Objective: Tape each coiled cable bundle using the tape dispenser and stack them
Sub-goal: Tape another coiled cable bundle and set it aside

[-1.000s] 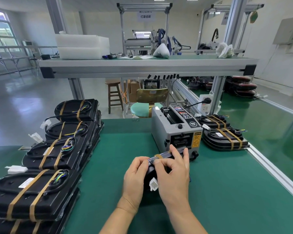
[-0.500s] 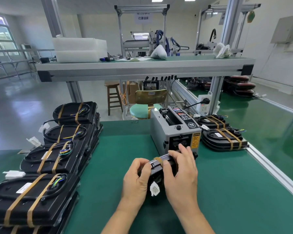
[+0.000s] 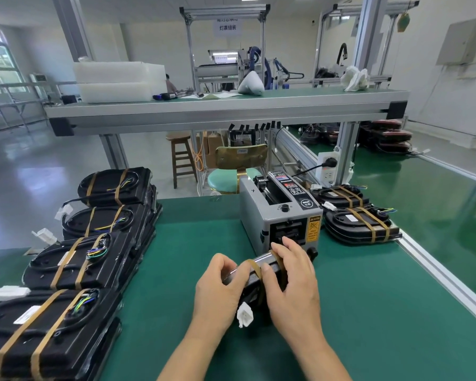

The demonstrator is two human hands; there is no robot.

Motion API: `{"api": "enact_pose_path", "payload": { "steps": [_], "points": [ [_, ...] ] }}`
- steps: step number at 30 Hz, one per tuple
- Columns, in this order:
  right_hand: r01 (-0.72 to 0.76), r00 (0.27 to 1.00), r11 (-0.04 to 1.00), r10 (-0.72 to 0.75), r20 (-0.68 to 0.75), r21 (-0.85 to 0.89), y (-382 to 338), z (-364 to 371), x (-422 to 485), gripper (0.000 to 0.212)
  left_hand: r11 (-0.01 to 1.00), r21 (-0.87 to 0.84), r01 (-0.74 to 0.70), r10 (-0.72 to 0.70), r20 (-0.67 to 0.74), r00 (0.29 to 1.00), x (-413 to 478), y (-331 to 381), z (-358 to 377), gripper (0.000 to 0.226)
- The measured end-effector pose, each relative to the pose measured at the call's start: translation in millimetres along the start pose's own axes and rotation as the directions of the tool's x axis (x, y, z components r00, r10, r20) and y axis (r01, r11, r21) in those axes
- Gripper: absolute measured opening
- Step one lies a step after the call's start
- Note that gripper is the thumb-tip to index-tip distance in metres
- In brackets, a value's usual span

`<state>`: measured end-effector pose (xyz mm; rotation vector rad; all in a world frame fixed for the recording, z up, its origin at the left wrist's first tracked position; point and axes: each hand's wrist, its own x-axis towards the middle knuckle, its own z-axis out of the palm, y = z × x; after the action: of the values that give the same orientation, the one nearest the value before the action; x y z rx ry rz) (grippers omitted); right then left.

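Green matting covered the workbench, which ended on the right in an aluminium rail. Along its left edge stood stacks of black taped bundles in a receding row, each crossed by two tan bands. The grey tape dispenser sat mid-bench, with two more banded bundles just beside it on the right. Bare mat lay open between the left row and the hands, and from the hands across to the rail. Just in front of the dispenser, both hands clamped the black cable bundle, held on edge. The left hand curled round its left end and the right hand round its right. A tan tape strip looped over its top edge, and a white connector hung below.
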<state>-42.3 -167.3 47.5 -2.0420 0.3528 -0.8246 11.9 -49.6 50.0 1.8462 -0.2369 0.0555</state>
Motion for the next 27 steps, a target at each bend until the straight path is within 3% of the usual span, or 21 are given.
{"api": "enact_pose_path", "payload": {
  "steps": [3,7,12,14,16,19,21,23,24,27],
  "points": [
    [0.010,1.000,1.000,-0.010,-0.026,0.005,0.2,0.5,-1.2,0.036,0.997,0.078,0.026,-0.023,-0.048,0.999,5.1,8.8,3.0,0.042],
    [0.023,0.999,1.000,-0.023,-0.039,0.003,1.3,-0.2,-1.7,0.036,0.978,-0.094,0.188,-0.194,-0.059,0.979,13.4,15.1,2.1,0.044],
    [0.013,1.000,1.000,-0.012,-0.017,0.016,2.7,-2.4,-1.3,0.036,0.964,-0.091,0.251,-0.255,-0.029,0.967,14.7,16.5,-0.6,0.057],
    [0.008,1.000,1.000,-0.008,-0.009,0.024,2.0,-3.2,-1.3,0.036,0.982,0.013,0.190,-0.189,-0.022,0.982,15.8,19.6,-0.6,0.056],
    [0.016,0.999,0.999,-0.015,-0.029,0.035,1.1,-1.9,-0.8,0.036,0.990,0.133,0.038,-0.044,0.042,0.998,15.9,23.3,0.6,0.047],
    [0.009,0.997,0.991,0.001,-0.071,0.132,1.4,0.8,0.7,0.039,0.891,0.372,-0.261,0.137,0.328,0.935,17.3,32.9,7.0,0.051],
    [-0.144,0.982,0.925,0.178,-0.067,0.351,5.8,-1.5,5.9,0.039,0.747,0.527,-0.405,0.165,0.443,0.881,18.9,35.7,12.6,0.065],
    [-0.318,0.905,0.713,0.426,-0.025,0.625,13.9,-7.6,18.1,0.030,0.616,0.638,-0.462,0.195,0.445,0.874,19.2,34.3,15.5,0.077],
    [-0.362,0.861,0.627,0.509,-0.011,0.689,19.5,-11.6,26.1,0.023,0.566,0.673,-0.477,0.215,0.438,0.873,18.6,32.2,15.7,0.081],
    [-0.442,0.806,0.596,0.592,0.006,0.671,34.2,-18.1,51.2,0.016,0.554,0.675,-0.487,0.245,0.427,0.870,19.6,27.6,12.6,0.073]
  ]
}}
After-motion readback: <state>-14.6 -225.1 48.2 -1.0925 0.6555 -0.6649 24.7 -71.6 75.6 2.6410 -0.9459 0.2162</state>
